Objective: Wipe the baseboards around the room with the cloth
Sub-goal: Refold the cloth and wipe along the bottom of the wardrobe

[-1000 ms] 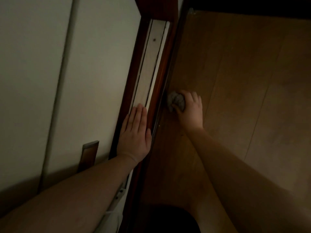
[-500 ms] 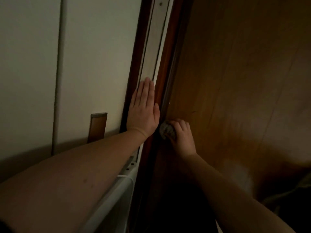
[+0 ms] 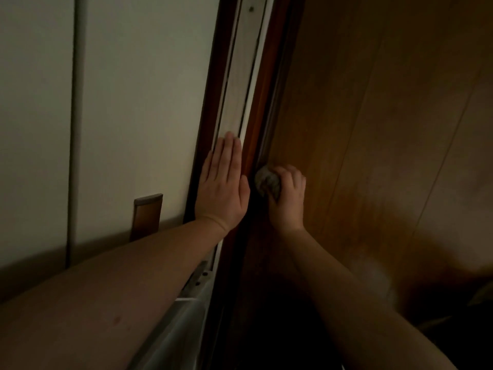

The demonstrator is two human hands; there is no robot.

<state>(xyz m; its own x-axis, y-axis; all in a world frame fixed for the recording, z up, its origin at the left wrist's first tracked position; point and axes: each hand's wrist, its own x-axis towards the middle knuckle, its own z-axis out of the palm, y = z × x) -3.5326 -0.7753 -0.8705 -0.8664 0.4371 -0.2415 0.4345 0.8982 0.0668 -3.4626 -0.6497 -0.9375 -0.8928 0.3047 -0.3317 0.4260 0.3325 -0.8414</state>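
Observation:
The room is dim. My right hand (image 3: 288, 198) grips a bunched grey cloth (image 3: 267, 182) and holds it against the dark reddish-brown baseboard strip (image 3: 262, 102) where the wall meets the wooden floor. My left hand (image 3: 222, 182) lies flat with straight fingers on the pale band (image 3: 241, 62) and dark trim just left of that strip. Both forearms reach in from the bottom of the view.
A pale wall (image 3: 133, 102) with a thin vertical pipe (image 3: 77, 129) fills the left. A small brown wooden block (image 3: 146, 216) stands against it. Wooden floor boards (image 3: 386, 129) fill the right. A white metal bracket with screws (image 3: 197, 281) sits under my left forearm.
My right hand has drawn the cloth along the baseboard toward me and then shifted slightly. My left hand stays flat on the pale band. The view has swung closer.

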